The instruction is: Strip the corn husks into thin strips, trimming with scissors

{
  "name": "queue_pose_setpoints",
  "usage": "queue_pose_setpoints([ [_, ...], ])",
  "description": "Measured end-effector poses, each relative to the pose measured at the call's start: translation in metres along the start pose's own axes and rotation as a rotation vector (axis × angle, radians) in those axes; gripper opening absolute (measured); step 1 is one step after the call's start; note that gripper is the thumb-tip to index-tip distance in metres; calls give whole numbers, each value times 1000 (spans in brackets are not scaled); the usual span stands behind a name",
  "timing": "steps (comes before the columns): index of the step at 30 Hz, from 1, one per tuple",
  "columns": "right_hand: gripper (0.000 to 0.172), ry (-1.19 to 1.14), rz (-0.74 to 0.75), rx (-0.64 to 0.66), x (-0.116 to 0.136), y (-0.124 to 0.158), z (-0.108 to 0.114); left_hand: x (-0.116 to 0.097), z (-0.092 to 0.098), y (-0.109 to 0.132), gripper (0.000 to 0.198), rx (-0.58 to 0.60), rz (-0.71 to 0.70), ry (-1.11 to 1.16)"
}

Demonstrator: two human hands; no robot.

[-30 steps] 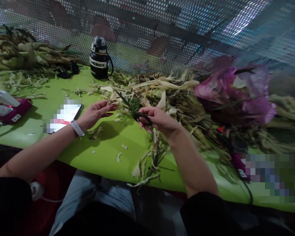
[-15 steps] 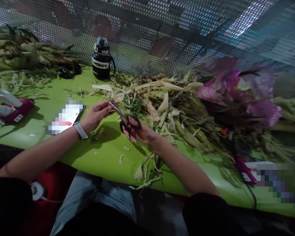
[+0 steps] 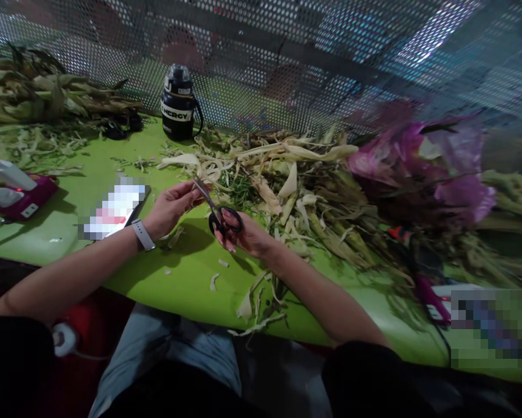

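Note:
My right hand (image 3: 238, 232) has its fingers in the black handles of a pair of scissors (image 3: 208, 200), whose blades point up and left. The blade tips are beside the fingertips of my left hand (image 3: 176, 203). That hand is pinched closed; what it holds, if anything, is too small to make out. A pale watch band is on the left wrist. Just beyond both hands lie curled pale husk strips (image 3: 215, 169) and thin green shreds (image 3: 238, 188) on the green table (image 3: 169, 290).
A phone (image 3: 117, 209) with a lit screen lies left of my left hand. A dark bottle (image 3: 177, 104) stands behind. Husk piles (image 3: 334, 215) spread right, near a pink plastic bag (image 3: 456, 168). A magenta device (image 3: 23, 200) sits far left.
The scissors and my right hand have shifted slightly left, and the blades look closer together near my left fingertips. My left hand stays pinched in nearly the same place.

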State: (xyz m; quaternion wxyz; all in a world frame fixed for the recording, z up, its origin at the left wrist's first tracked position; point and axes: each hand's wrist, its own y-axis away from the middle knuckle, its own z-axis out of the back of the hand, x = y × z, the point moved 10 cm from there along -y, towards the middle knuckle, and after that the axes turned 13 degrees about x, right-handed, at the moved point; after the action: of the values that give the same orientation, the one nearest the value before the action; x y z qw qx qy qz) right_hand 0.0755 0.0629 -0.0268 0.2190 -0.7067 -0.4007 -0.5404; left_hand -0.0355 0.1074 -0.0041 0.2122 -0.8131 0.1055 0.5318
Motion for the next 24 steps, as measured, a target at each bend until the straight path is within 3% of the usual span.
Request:
queue_pose_setpoints([
  [11, 50, 13, 9, -59, -1, 1, 4, 4, 1, 0, 25, 27, 0, -16],
  [19, 49, 114, 2, -36, 5, 2, 3, 3, 3, -1, 20, -40, 31, 29],
  [24, 50, 185, 36, -69, 13, 4, 11, 0, 15, 0, 14, -160, 39, 134],
])
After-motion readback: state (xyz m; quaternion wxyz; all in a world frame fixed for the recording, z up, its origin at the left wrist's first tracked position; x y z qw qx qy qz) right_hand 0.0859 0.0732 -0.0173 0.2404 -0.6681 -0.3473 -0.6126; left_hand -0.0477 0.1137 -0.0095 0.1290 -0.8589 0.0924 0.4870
